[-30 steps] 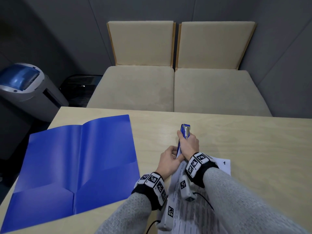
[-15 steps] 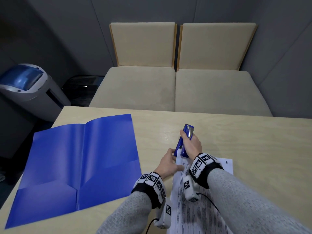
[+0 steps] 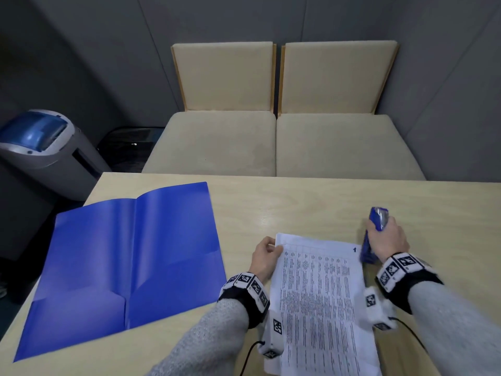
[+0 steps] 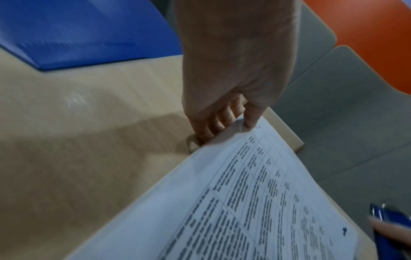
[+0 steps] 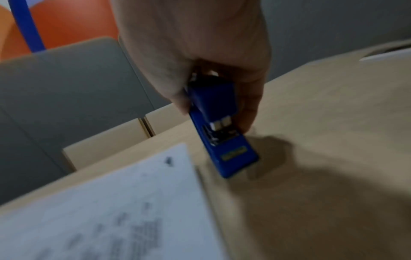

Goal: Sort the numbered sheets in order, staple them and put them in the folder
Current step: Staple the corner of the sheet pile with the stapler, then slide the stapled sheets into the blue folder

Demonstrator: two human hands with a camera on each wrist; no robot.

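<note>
A stack of printed sheets [image 3: 317, 297] lies on the table in front of me, a small number at its top right corner. My left hand [image 3: 267, 252] pinches the stack's top left corner, thumb on top and fingers underneath [image 4: 209, 128]. My right hand [image 3: 387, 240] grips a blue stapler [image 3: 375, 226] just right of the sheets, its base end down near the table [image 5: 231, 154]. The open blue folder [image 3: 130, 259] lies flat on the left of the table, both inner pockets empty.
The wooden table [image 3: 298, 202] ends at its far edge before two beige seats [image 3: 276, 142]. A grey bin with a blue lid [image 3: 40, 142] stands on the floor at the far left. Cables trail from my wrist bands.
My right hand carried the stapler from the sheets' top left corner over to their right side. My left hand stayed at that corner, and the whole top sheet now shows.
</note>
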